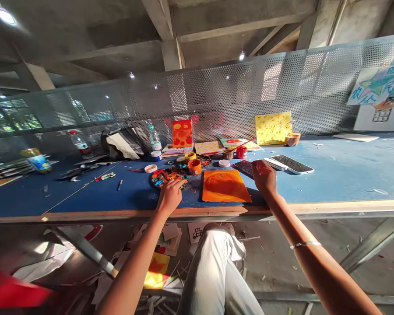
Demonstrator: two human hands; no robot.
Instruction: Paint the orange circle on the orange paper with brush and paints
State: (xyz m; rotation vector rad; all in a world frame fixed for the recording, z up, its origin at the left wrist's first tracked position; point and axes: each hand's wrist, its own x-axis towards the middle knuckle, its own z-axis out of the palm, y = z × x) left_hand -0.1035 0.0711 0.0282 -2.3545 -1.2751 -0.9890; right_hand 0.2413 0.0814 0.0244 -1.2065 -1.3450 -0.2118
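An orange painted canvas point(226, 186) lies flat near the front edge of the blue table point(341, 175). My left hand point(169, 196) rests with curled fingers on the edge of a paint-smeared round palette point(168, 176), just left of the canvas. My right hand point(264, 176) sits right of the canvas with fingers closed on a thin red paintbrush point(261, 167). Small paint pots, one orange point(195, 166), one red point(241, 152) and one brown point(228, 153), stand behind the canvas.
Two phones point(290, 164) lie right of my right hand. Small paintings, one orange point(182, 133) and one yellow point(273, 127), lean on the perforated metal screen point(216, 96). Water bottles point(154, 138), a bag point(123, 144) and clutter sit at left. Papers litter the floor under the table.
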